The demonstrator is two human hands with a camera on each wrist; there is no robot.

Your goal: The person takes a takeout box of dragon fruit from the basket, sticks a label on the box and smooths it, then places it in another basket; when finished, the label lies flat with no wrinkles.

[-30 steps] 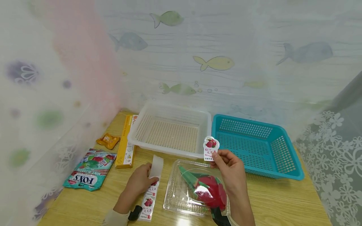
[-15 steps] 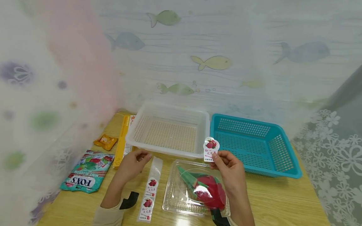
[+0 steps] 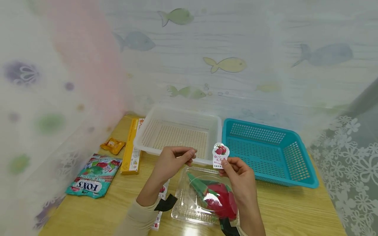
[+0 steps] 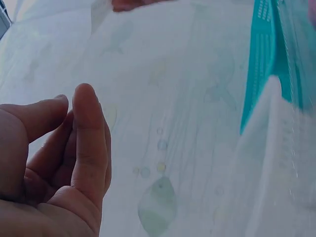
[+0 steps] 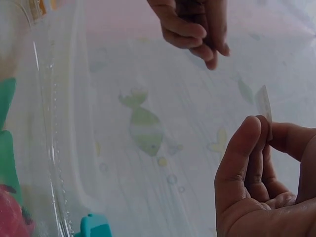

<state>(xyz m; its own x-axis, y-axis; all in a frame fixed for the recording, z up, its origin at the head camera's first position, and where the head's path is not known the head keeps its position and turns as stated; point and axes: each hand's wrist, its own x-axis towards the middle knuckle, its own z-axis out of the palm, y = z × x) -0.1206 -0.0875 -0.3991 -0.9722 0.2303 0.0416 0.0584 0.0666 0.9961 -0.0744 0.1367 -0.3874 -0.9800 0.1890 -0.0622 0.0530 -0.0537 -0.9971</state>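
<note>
Teal plastic forms one basket [image 3: 308, 173], its front corner near the right edge of the wooden surface [image 3: 286, 216], and its left end just beside a white basket [image 3: 147, 149]. Bare wood shows from the lidded clear container [image 3: 178, 209] out to that right edge, leaving the right forearm room sideways. The right grip [image 3: 240, 183] pinches one loose label [image 3: 220, 156] between thumb and fingers, held upright by its lower corner above the container's far edge. The left grip [image 3: 171, 164] holds nothing, its thumb and fingertips slightly parted in front of the white basket. Counted, there are two baskets, one container with a red-and-green object [image 3: 218, 198] inside, and one strip of labels [image 3: 157, 223]; the labels on it cannot be counted, as the left sleeve [image 3: 138, 216] covers part. To the left lie one yellow box [image 3: 130, 157], one small orange packet [image 3: 113, 146] and one green bag [image 3: 94, 178]. Behind both baskets a fish-patterned curtain [image 3: 189, 49] blocks the far side, and the right wrist covers the container's near right corner.
</note>
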